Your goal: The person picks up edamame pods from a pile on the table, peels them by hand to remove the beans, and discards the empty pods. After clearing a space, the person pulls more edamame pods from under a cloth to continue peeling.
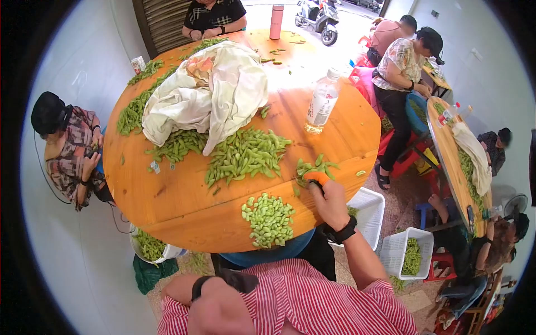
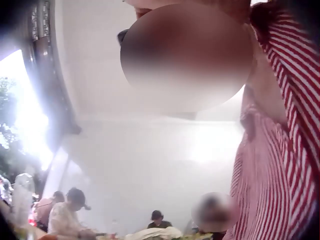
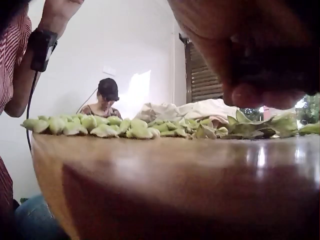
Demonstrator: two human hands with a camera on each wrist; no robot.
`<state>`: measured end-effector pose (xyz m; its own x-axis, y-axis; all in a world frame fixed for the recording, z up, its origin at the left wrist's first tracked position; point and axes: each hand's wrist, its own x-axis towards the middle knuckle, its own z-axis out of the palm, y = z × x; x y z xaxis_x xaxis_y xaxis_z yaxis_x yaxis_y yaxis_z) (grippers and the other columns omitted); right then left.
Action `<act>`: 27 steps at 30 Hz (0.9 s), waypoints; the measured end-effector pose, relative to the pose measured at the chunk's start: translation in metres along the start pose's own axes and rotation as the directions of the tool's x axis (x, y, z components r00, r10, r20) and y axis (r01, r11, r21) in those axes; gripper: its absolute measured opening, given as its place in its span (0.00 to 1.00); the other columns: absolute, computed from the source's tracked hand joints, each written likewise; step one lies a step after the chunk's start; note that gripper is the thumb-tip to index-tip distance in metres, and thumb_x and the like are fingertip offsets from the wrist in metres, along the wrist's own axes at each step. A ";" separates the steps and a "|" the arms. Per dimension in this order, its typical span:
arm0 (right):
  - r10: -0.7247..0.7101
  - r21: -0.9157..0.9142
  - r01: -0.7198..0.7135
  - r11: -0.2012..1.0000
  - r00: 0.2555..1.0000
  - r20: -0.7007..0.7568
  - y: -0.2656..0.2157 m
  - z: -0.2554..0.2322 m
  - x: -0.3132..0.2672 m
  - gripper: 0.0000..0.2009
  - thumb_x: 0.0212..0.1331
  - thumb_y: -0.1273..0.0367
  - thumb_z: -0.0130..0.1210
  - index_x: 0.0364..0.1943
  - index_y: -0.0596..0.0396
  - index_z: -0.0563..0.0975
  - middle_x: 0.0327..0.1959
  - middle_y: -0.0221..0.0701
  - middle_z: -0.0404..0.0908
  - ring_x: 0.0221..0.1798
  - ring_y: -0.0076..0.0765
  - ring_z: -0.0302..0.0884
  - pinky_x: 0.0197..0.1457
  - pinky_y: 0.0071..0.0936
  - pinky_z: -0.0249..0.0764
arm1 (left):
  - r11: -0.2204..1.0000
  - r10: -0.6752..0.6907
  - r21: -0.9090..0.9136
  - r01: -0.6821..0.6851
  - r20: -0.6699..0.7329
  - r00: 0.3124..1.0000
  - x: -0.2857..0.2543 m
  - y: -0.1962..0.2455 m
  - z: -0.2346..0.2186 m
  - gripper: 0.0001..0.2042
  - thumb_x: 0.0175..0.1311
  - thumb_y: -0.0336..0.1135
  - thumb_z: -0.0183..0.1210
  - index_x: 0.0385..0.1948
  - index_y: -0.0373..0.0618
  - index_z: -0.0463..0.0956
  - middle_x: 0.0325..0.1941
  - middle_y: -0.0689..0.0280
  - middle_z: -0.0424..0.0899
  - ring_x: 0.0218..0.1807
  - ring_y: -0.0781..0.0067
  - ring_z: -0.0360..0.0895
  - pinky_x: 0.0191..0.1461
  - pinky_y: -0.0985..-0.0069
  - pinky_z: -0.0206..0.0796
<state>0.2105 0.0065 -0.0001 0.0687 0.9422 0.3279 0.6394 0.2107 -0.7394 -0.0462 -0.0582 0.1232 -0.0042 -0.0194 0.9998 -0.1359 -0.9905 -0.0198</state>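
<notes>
The right hand (image 1: 331, 202), with an orange covering (image 1: 317, 177) at its front, reaches over a small heap of green pods (image 1: 318, 164) on the round wooden table (image 1: 184, 209). Seen from the right wrist, that hand (image 3: 215, 35) hangs low above pods (image 3: 262, 127); whether its fingers pinch any is unclear. Shelled beans (image 1: 269, 220) lie at the near edge, with a larger pod pile (image 1: 245, 156) behind them. Raised near the chest, the left hand (image 1: 220, 312) is blurred; its fingers are cut off in the right wrist view and it touches nothing on the table.
A pale cloth (image 1: 237, 84) covers part of the pods. Farther right stand a bottle (image 1: 322, 106) and a pink flask (image 1: 276, 22). White baskets (image 1: 368, 215) sit below the table's right edge. People sit at this table and at another (image 1: 446, 137).
</notes>
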 end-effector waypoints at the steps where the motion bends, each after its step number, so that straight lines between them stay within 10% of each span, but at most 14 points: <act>1: 0.006 -0.079 -0.004 0.997 1.000 0.024 -0.001 0.001 0.002 0.11 0.61 0.74 0.53 0.48 0.56 0.77 0.36 0.41 0.82 0.39 0.45 0.81 0.43 0.32 0.75 | 0.992 -0.113 0.072 0.105 0.115 0.987 -0.006 -0.001 -0.009 0.17 0.54 0.24 0.61 0.48 0.47 0.76 0.46 0.61 0.80 0.47 0.63 0.78 0.41 0.68 0.75; 5: 0.028 -0.328 0.054 0.943 0.971 0.238 -0.001 0.007 0.007 0.09 0.58 0.70 0.55 0.41 0.57 0.77 0.34 0.46 0.81 0.39 0.56 0.79 0.41 0.42 0.74 | 0.792 -0.557 0.524 0.313 0.410 0.723 -0.021 -0.036 -0.020 0.10 0.54 0.25 0.61 0.40 0.41 0.78 0.40 0.56 0.81 0.41 0.52 0.79 0.42 0.64 0.74; 7: 0.017 -0.359 0.084 0.930 0.963 0.270 0.009 0.017 0.004 0.09 0.58 0.70 0.55 0.41 0.58 0.77 0.33 0.47 0.80 0.39 0.56 0.79 0.41 0.44 0.74 | 0.581 -0.779 0.609 0.541 0.223 0.586 -0.054 -0.063 -0.022 0.09 0.57 0.25 0.60 0.40 0.39 0.77 0.41 0.54 0.79 0.39 0.50 0.78 0.43 0.65 0.72; 13: -0.049 -0.204 0.152 0.967 0.898 0.438 0.001 0.010 0.010 0.11 0.58 0.71 0.54 0.44 0.60 0.76 0.33 0.49 0.80 0.39 0.56 0.79 0.41 0.43 0.74 | 0.262 -0.933 0.827 0.497 0.085 0.351 -0.111 -0.097 -0.066 0.08 0.58 0.30 0.60 0.37 0.40 0.77 0.38 0.57 0.79 0.39 0.52 0.78 0.39 0.63 0.71; 27: 0.076 -0.139 -0.042 0.989 0.965 0.252 -0.017 0.028 -0.007 0.10 0.62 0.73 0.50 0.46 0.59 0.74 0.27 0.51 0.77 0.35 0.60 0.77 0.37 0.49 0.71 | 0.240 -0.966 0.882 0.406 0.177 0.188 -0.131 -0.113 -0.076 0.07 0.55 0.33 0.62 0.31 0.41 0.76 0.34 0.56 0.76 0.37 0.50 0.76 0.41 0.60 0.70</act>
<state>0.1775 0.0036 -0.0063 -0.0783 0.9906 0.1118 0.7364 0.1330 -0.6634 -0.1059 0.0663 -0.0061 0.3054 0.9294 0.2074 0.8391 -0.3656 0.4027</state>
